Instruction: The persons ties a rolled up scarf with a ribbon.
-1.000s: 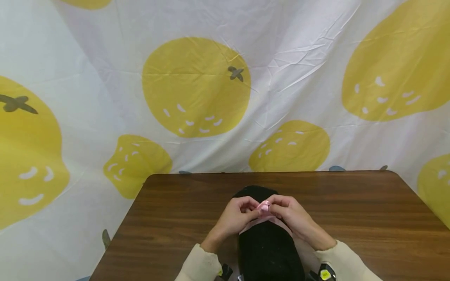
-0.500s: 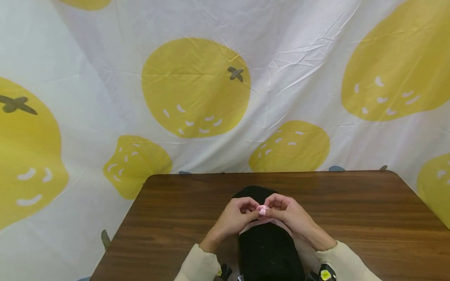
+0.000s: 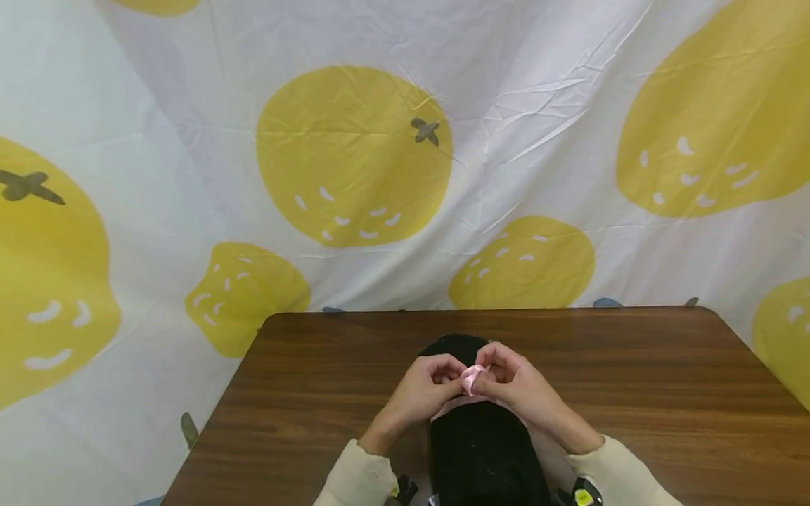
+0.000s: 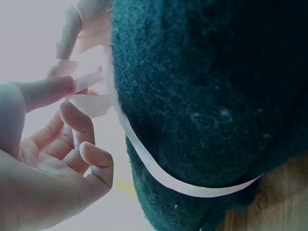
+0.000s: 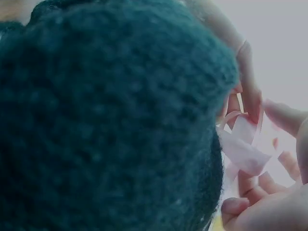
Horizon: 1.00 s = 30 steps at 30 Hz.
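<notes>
A dark, fuzzy rolled bundle of cloth [image 3: 484, 450] lies lengthwise on the table, black in the head view and dark green in the wrist views. Round its middle runs a pink satin ribbon [image 4: 192, 189]. My left hand [image 3: 420, 386] pinches the ribbon between thumb and index finger, above the bundle's top. Facing it, my right hand [image 3: 531, 393] holds a looped part of the ribbon [image 5: 245, 156] with thumb and fingers. The ribbon crosses itself between the two hands; fingers partly hide the crossing. The left hand's other fingers [image 4: 98, 161] are loosely bent.
The brown wooden table [image 3: 316, 393] extends to both sides of the bundle. Behind its far edge hangs a white cloth [image 3: 380, 42] printed with yellow fruit. Black straps with yellow marks [image 3: 583, 495] sit at the wrists below cream sleeves [image 3: 361, 474].
My right hand's fingers have shifted slightly upward and changed their hold on the ribbon. The ribbon's loop between the hands has changed shape. Left hand and bundle have stayed nearly in place.
</notes>
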Tool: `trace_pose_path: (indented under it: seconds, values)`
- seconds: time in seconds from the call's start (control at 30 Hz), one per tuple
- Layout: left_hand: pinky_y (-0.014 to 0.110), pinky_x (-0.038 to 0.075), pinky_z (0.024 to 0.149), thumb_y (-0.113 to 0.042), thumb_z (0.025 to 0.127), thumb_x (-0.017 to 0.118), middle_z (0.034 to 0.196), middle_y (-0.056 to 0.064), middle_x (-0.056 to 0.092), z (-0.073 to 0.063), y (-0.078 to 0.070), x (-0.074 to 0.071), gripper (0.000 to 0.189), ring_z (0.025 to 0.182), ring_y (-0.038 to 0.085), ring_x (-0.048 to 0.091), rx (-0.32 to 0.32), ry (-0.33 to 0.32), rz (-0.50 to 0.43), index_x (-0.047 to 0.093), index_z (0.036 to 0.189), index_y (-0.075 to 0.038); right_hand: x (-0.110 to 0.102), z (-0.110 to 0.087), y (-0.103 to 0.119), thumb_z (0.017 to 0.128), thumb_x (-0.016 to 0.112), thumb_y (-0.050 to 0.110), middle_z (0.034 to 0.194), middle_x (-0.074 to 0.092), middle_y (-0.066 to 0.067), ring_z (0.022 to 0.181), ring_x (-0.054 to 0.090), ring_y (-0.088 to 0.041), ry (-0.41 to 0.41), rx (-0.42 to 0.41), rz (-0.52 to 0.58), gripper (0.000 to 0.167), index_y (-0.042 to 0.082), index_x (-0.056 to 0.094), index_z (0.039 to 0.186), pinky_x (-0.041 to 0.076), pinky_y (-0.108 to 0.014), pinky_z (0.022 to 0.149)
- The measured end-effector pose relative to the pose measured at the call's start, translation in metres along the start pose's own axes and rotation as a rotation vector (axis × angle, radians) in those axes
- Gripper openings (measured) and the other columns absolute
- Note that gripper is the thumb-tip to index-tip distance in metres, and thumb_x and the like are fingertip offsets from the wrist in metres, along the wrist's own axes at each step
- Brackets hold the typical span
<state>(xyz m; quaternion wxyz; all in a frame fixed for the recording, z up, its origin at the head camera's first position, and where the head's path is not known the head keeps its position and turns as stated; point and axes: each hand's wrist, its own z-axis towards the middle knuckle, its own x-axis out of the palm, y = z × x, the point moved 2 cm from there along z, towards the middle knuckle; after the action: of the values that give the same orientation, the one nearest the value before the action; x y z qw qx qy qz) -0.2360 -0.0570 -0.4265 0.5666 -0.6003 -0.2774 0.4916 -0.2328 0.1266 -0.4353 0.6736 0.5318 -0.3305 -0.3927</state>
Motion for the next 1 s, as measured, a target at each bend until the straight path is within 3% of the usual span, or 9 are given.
trace_pose_path:
  seconds: [0.17,0.37,0.43,0.53,0.73,0.9,1.0]
  values:
    - [0.020,0.046,0.057,-0.014,0.091,0.072,0.082,0.008,0.070,-0.001,-0.001,0.000,0.010,0.066,0.014,0.058,-0.011,-0.004,0.002,0.072,0.093,-0.004,0.002,0.000,0.002,0.094,0.063,0.000,0.105,0.054,-0.009,0.077,0.062,-0.008,-0.057,-0.126,-0.049,0.022,-0.006,0.045,0.105,0.056,-0.028,0.066]
    - [0.019,0.048,0.059,-0.015,0.091,0.072,0.082,0.008,0.070,-0.002,0.000,-0.001,0.011,0.069,0.016,0.061,-0.012,0.000,0.010,0.072,0.093,-0.004,0.004,-0.002,0.006,0.095,0.061,-0.001,0.089,0.059,-0.004,0.073,0.059,-0.008,-0.055,-0.152,-0.098,0.019,-0.004,0.051,0.110,0.055,-0.028,0.063]
    - [0.019,0.049,0.060,-0.015,0.091,0.072,0.083,0.008,0.070,-0.002,0.000,-0.001,0.011,0.070,0.018,0.063,-0.013,-0.002,0.004,0.072,0.093,-0.004,0.005,-0.002,0.007,0.096,0.060,0.000,0.091,0.060,-0.005,0.072,0.060,-0.008,-0.058,-0.177,-0.147,0.020,-0.002,0.055,0.115,0.055,-0.027,0.064]
    - [0.019,0.051,0.063,-0.013,0.091,0.071,0.084,0.010,0.070,-0.002,0.000,-0.001,0.010,0.072,0.019,0.065,-0.013,-0.005,-0.007,0.072,0.094,-0.003,0.006,-0.002,0.009,0.097,0.059,0.000,0.102,0.060,-0.010,0.081,0.063,-0.010,-0.076,-0.243,-0.241,0.022,-0.002,0.062,0.119,0.055,-0.026,0.071]
    - [0.019,0.048,0.059,-0.014,0.091,0.072,0.082,0.007,0.069,-0.002,0.000,-0.001,0.011,0.067,0.015,0.060,-0.019,-0.011,0.003,0.072,0.094,-0.003,0.007,-0.004,0.014,0.094,0.061,-0.003,0.110,0.056,-0.010,0.088,0.056,-0.013,-0.150,-0.345,-0.379,0.017,0.004,0.071,0.106,0.048,-0.024,0.072]
    - [0.019,0.045,0.055,-0.017,0.091,0.073,0.078,0.007,0.068,-0.001,0.000,0.000,0.013,0.063,0.011,0.056,-0.019,-0.020,0.037,0.072,0.092,-0.004,0.005,-0.007,0.014,0.094,0.063,0.001,0.117,0.051,-0.007,0.107,0.047,-0.013,-0.214,-0.333,-0.482,0.018,0.015,0.070,0.102,0.041,-0.029,0.081]
    - [0.019,0.044,0.054,-0.018,0.090,0.073,0.077,0.006,0.067,-0.001,0.000,0.000,0.013,0.061,0.010,0.055,-0.019,-0.026,0.054,0.072,0.091,-0.004,0.003,-0.008,0.016,0.093,0.064,0.000,0.110,0.054,-0.006,0.106,0.047,-0.014,-0.229,-0.346,-0.500,0.017,0.014,0.070,0.101,0.040,-0.030,0.084]
